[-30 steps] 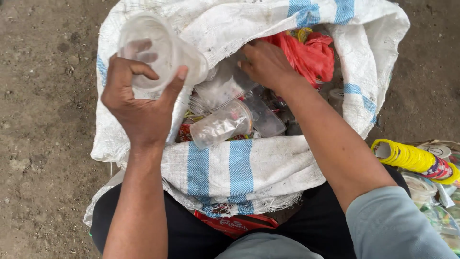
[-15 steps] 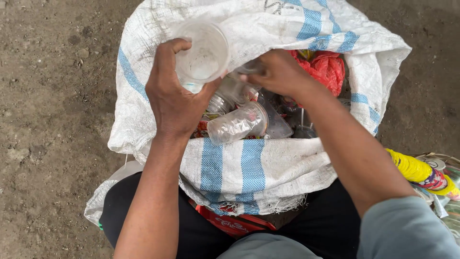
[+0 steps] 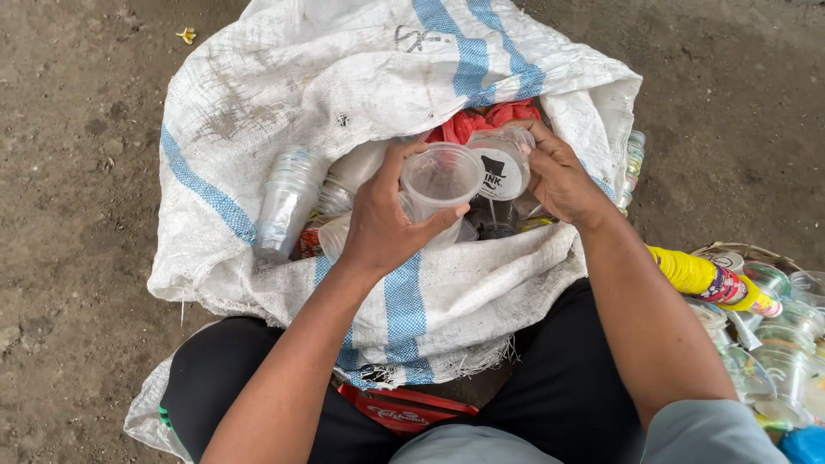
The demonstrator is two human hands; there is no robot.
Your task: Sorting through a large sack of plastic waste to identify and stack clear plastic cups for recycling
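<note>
Left hand: I hold a clear plastic cup over the sack's mouth; my fingers curl around its wall, thumb below the rim, the opening facing up toward me.
Right hand: my fingers are closed on a second clear cup that bears a white round label with a dark mark; I grip it from the right side.
Position of the cups: the two cups sit just beside each other, the labelled one behind and to the right of the plain one; I cannot tell whether they touch.
Sack: white woven plastic with blue stripes, lying open across my lap, its near edge folded down over my knees.
Sack contents: a stack of clear cups lies tilted at the left of the opening; a red plastic bag shows at the back; more clear plastic sits under my hands.
Ground: bare brown dirt around the sack.
Right-side pile: a yellow bottle lies near my right forearm, with more clear cups and lids beside it.
Lap: black trousers, a red pouch at the waist.
</note>
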